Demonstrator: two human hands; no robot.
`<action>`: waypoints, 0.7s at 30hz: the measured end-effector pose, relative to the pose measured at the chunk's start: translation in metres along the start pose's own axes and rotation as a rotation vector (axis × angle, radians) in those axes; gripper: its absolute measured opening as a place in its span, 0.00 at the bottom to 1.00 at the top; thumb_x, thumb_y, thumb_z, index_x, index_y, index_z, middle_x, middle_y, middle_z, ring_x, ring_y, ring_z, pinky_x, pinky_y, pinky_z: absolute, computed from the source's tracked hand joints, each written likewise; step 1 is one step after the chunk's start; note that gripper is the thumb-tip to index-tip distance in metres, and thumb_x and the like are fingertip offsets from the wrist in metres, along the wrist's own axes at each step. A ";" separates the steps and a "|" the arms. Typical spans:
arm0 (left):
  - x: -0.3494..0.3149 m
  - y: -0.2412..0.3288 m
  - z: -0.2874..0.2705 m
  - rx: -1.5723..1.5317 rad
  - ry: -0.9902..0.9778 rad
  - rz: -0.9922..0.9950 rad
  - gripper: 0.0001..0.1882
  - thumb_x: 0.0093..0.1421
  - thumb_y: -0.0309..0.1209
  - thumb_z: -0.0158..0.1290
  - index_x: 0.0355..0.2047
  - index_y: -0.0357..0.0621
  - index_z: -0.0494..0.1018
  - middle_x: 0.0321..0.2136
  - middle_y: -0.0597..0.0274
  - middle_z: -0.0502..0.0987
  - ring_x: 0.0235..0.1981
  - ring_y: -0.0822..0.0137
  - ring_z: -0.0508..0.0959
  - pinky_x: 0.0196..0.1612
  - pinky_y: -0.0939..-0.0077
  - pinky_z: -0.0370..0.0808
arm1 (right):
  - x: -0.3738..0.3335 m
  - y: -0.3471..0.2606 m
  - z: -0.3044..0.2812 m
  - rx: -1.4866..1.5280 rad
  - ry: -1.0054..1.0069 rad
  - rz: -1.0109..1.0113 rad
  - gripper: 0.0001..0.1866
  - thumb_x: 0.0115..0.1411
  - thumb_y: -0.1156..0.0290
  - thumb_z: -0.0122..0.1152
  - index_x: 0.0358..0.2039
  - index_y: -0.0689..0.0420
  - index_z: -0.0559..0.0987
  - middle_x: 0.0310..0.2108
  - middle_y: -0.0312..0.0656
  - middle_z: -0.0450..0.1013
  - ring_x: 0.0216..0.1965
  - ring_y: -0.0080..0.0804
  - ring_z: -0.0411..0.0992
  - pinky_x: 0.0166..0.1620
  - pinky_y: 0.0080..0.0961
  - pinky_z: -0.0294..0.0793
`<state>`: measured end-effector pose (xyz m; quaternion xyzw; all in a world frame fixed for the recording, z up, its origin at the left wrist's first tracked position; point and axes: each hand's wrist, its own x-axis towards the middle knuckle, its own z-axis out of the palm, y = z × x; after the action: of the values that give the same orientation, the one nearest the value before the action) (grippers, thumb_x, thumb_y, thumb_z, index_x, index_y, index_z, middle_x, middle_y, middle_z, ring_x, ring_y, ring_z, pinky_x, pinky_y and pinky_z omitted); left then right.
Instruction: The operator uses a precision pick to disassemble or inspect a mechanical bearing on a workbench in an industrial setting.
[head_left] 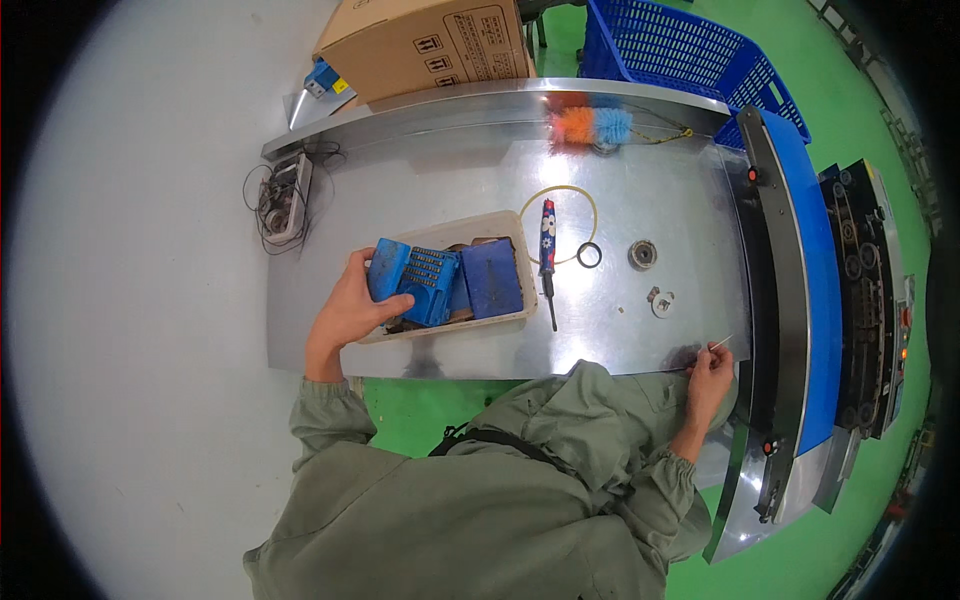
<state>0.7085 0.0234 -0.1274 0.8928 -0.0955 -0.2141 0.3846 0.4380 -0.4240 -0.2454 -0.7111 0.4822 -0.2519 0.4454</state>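
My left hand (357, 305) grips an open blue plastic case (388, 268) with rows of small metal bits, over a whitish tub (520, 228). Beside the case in the tub lies a dark blue flat box (493, 278). At the table's right front edge, my right hand (708, 378) is closed, pinching a thin pale stick (722, 342). Between the hands lie a screwdriver (548, 240) with a patterned handle, a black ring (589, 255) and a yellowish loop (594, 205). Nearer my right hand are a round metal part (642, 255) and small metal pieces (662, 303).
An orange and blue bristle brush (590, 126) lies by the metal table's (430, 160) raised back edge. A white power strip (290, 200) with tangled cables is at left. Behind stand a cardboard box (430, 50) and a blue crate (680, 45). A blue-topped machine (800, 260) borders the right.
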 end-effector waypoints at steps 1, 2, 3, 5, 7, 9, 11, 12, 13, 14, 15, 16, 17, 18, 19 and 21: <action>0.001 0.001 0.004 0.095 0.050 0.028 0.50 0.45 0.44 0.68 0.60 0.30 0.55 0.48 0.39 0.70 0.49 0.52 0.74 0.51 0.62 0.73 | 0.000 0.001 0.001 0.009 0.001 0.001 0.10 0.58 0.74 0.55 0.40 0.64 0.73 0.26 0.35 0.69 0.23 0.19 0.67 0.25 0.18 0.71; 0.001 0.004 0.010 0.097 0.048 0.030 0.50 0.45 0.44 0.68 0.60 0.30 0.55 0.48 0.39 0.70 0.49 0.52 0.74 0.51 0.62 0.73 | 0.000 0.002 0.001 0.018 0.003 0.002 0.10 0.59 0.74 0.55 0.40 0.64 0.73 0.26 0.35 0.69 0.23 0.19 0.67 0.25 0.18 0.71; 0.000 0.009 0.020 0.251 0.100 0.037 0.51 0.45 0.47 0.68 0.59 0.29 0.55 0.49 0.37 0.68 0.50 0.48 0.73 0.51 0.60 0.72 | 0.000 0.004 0.001 0.021 0.006 0.006 0.10 0.59 0.74 0.55 0.40 0.64 0.73 0.26 0.35 0.69 0.23 0.19 0.67 0.25 0.18 0.71; -0.002 0.020 0.036 0.386 0.148 0.049 0.52 0.45 0.51 0.67 0.59 0.29 0.55 0.50 0.36 0.67 0.52 0.45 0.72 0.51 0.58 0.72 | -0.003 -0.003 0.001 0.030 0.003 -0.011 0.10 0.58 0.74 0.55 0.40 0.64 0.73 0.26 0.36 0.70 0.23 0.19 0.67 0.25 0.18 0.70; -0.005 0.031 0.044 0.422 0.169 -0.083 0.53 0.45 0.53 0.66 0.59 0.28 0.55 0.51 0.37 0.66 0.51 0.44 0.72 0.50 0.56 0.73 | -0.005 -0.010 0.003 0.031 -0.001 -0.021 0.10 0.58 0.75 0.55 0.40 0.64 0.73 0.26 0.36 0.70 0.23 0.19 0.67 0.24 0.18 0.69; -0.004 0.032 0.053 0.454 0.171 -0.081 0.53 0.45 0.53 0.66 0.59 0.28 0.55 0.52 0.38 0.66 0.51 0.44 0.72 0.49 0.56 0.74 | -0.003 -0.004 0.000 0.046 0.000 -0.014 0.10 0.58 0.75 0.55 0.40 0.64 0.73 0.26 0.36 0.70 0.23 0.19 0.67 0.24 0.19 0.69; -0.002 0.033 0.058 0.482 0.173 -0.079 0.53 0.44 0.53 0.66 0.59 0.29 0.55 0.52 0.38 0.66 0.51 0.44 0.72 0.49 0.56 0.74 | 0.000 0.005 -0.001 -0.002 -0.003 -0.032 0.10 0.57 0.75 0.55 0.40 0.64 0.73 0.26 0.36 0.70 0.23 0.20 0.67 0.25 0.19 0.69; -0.001 0.034 0.059 0.493 0.169 -0.072 0.52 0.45 0.52 0.66 0.58 0.29 0.55 0.52 0.38 0.66 0.50 0.44 0.73 0.48 0.56 0.74 | 0.001 0.008 -0.002 0.001 0.003 -0.030 0.10 0.57 0.75 0.55 0.40 0.64 0.73 0.26 0.36 0.70 0.23 0.20 0.67 0.25 0.19 0.69; -0.001 0.034 0.059 0.506 0.165 -0.067 0.50 0.45 0.51 0.66 0.58 0.30 0.55 0.52 0.37 0.66 0.49 0.43 0.74 0.48 0.56 0.75 | -0.001 0.001 -0.001 0.007 0.011 -0.011 0.10 0.57 0.75 0.55 0.40 0.64 0.73 0.26 0.36 0.70 0.23 0.20 0.67 0.25 0.19 0.70; 0.000 0.034 0.060 0.510 0.164 -0.064 0.50 0.45 0.51 0.66 0.58 0.30 0.55 0.52 0.37 0.66 0.49 0.43 0.74 0.48 0.56 0.75 | -0.003 -0.002 0.000 0.013 0.019 0.008 0.11 0.57 0.75 0.55 0.40 0.64 0.73 0.26 0.36 0.70 0.23 0.20 0.67 0.25 0.19 0.70; 0.002 0.034 0.062 0.522 0.163 -0.084 0.49 0.45 0.50 0.66 0.56 0.30 0.56 0.50 0.37 0.68 0.48 0.43 0.75 0.47 0.56 0.75 | -0.004 -0.002 0.000 0.015 0.022 0.011 0.11 0.57 0.75 0.55 0.40 0.64 0.73 0.26 0.36 0.70 0.23 0.20 0.67 0.25 0.19 0.70; 0.003 0.036 0.064 0.533 0.163 -0.103 0.47 0.45 0.48 0.66 0.55 0.31 0.57 0.49 0.37 0.70 0.46 0.42 0.76 0.46 0.56 0.76 | -0.003 -0.002 0.000 0.032 0.016 0.014 0.11 0.57 0.75 0.55 0.40 0.65 0.73 0.26 0.36 0.70 0.23 0.20 0.67 0.25 0.19 0.70; 0.004 0.039 0.064 0.536 0.163 -0.098 0.47 0.45 0.48 0.66 0.55 0.31 0.57 0.49 0.37 0.70 0.46 0.42 0.76 0.46 0.56 0.76 | -0.003 -0.003 -0.001 0.048 0.011 0.017 0.11 0.57 0.75 0.55 0.40 0.65 0.73 0.26 0.36 0.70 0.23 0.20 0.67 0.25 0.18 0.70; 0.003 0.042 0.065 0.563 0.166 -0.123 0.46 0.45 0.47 0.66 0.54 0.31 0.57 0.47 0.37 0.71 0.45 0.42 0.76 0.45 0.56 0.76 | -0.003 -0.004 0.000 0.051 0.015 0.019 0.11 0.57 0.75 0.55 0.40 0.65 0.73 0.26 0.36 0.70 0.23 0.20 0.67 0.25 0.18 0.70; 0.003 0.045 0.065 0.590 0.168 -0.148 0.44 0.45 0.46 0.66 0.53 0.32 0.57 0.46 0.38 0.73 0.44 0.42 0.77 0.45 0.55 0.77 | -0.004 -0.007 0.000 0.053 0.011 0.021 0.11 0.57 0.75 0.55 0.40 0.65 0.73 0.26 0.37 0.70 0.23 0.20 0.67 0.24 0.18 0.70; 0.003 0.051 0.066 0.615 0.170 -0.156 0.44 0.45 0.46 0.67 0.52 0.32 0.58 0.45 0.38 0.74 0.44 0.43 0.77 0.43 0.55 0.77 | -0.004 -0.007 0.000 0.058 0.010 0.025 0.11 0.57 0.75 0.55 0.40 0.65 0.73 0.26 0.37 0.70 0.23 0.20 0.67 0.24 0.18 0.70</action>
<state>0.6810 -0.0553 -0.1317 0.9865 -0.0548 -0.1285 0.0860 0.4394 -0.4195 -0.2390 -0.6905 0.4858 -0.2638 0.4666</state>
